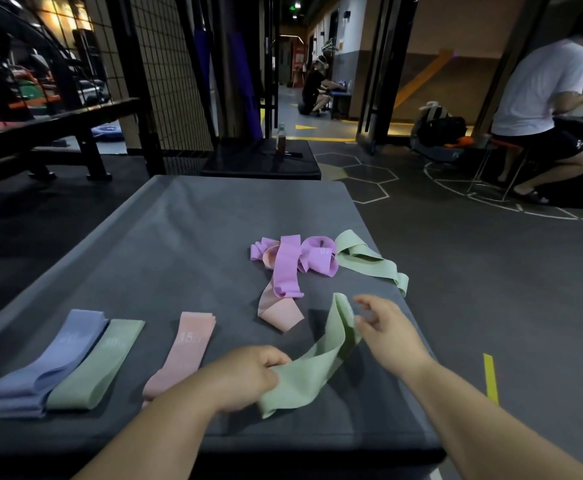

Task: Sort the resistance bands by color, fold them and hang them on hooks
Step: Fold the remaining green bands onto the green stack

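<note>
Green band (312, 367), end in left grip (245, 375)

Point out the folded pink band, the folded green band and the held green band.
folded pink band (179, 358): head view, flat middle below its number.
folded green band (97, 363): head view, middle of top face.
held green band (303, 375): head view, wide slack middle.

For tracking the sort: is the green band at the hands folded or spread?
Spread: the green band runs as one loose twisted strip from the gripping left hand.
</note>
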